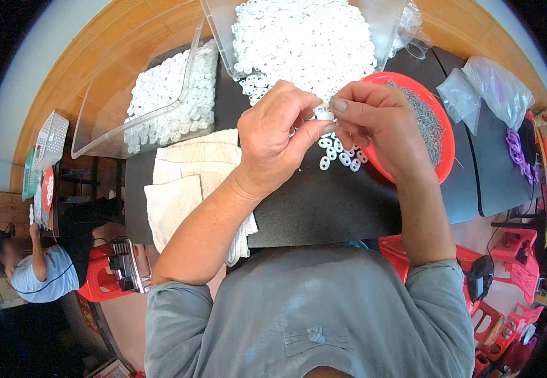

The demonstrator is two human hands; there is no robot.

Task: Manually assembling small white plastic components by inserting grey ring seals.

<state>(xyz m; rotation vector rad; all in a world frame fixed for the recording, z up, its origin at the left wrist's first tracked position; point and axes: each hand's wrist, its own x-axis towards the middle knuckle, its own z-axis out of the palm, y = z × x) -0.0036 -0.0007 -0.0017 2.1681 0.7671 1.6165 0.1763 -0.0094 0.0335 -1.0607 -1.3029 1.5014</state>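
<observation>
Between the fingertips of both hands is a small white two-holed plastic piece (324, 113). My left hand (276, 135) pinches it from the left, with thumb and forefinger closed. From the right, my right hand (374, 120) closes its thumb and fingers on the same piece; anything smaller in those fingers is hidden. Several loose white oval pieces (342, 153), each with two holes, lie on the black table (324, 208) just under the hands. A red bowl (448, 135) full of small grey metal screws or nails (426, 120) stands beside my right hand, which partly covers it.
A clear bin (380, 44) heaped with white pieces stands at the far side, some spilled before it. Another clear bin (100, 146) holds more at left, near folded cream cloths (176, 201). Plastic bags (497, 91) and purple cord (520, 157) lie right. Another person (46, 271) sits far left.
</observation>
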